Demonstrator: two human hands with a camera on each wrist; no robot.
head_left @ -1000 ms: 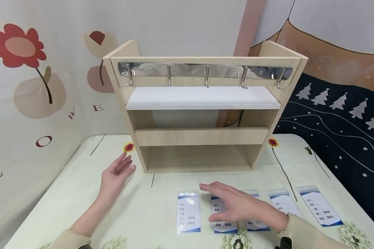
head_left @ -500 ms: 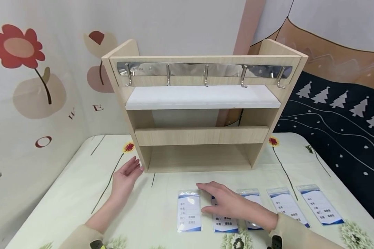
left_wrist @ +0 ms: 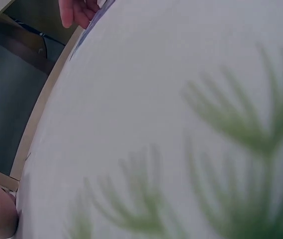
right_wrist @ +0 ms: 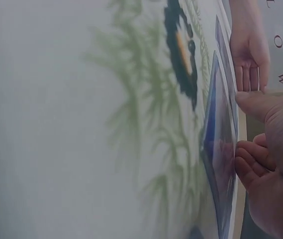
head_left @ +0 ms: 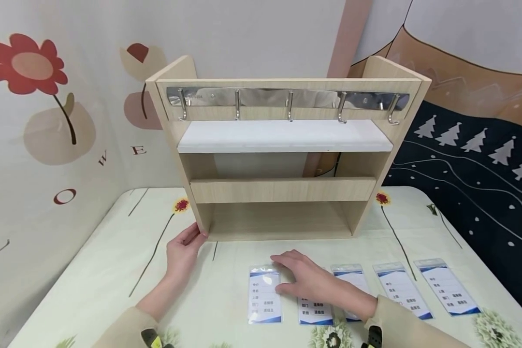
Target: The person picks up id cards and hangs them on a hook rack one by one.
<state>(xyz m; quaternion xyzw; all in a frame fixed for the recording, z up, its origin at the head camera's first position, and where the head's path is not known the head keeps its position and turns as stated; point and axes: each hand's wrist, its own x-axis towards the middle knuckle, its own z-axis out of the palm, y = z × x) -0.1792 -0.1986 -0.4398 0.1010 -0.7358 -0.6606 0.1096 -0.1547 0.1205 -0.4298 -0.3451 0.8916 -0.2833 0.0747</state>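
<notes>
Cards, five of them, laid out in a row across the table (head_left: 91,280), in front of the wooden rack (head_left: 282,191), and the key relation is found at the left end. The leftmost card (head_left: 264,304) is lined up lengthwise, its long axis pointed away from the person and towards the rack. It is reached most nearly by the right hand (head_left: 306,278), placed over the second card (head_left: 315,316) and angled leftwards, with index finger and thumb parted at the leftmost card's right edge; nothing is seen clasped, and whether that edge is touched cannot be told. Over at the rack, its lower left corner is met by the left hand (head_left: 183,251), fingers loosely extended along the outer side, thumb at the front edge; no firm grip can be made out. By the right hand, then, the leftmost card looks best approached, sideways across its long axis
</notes>
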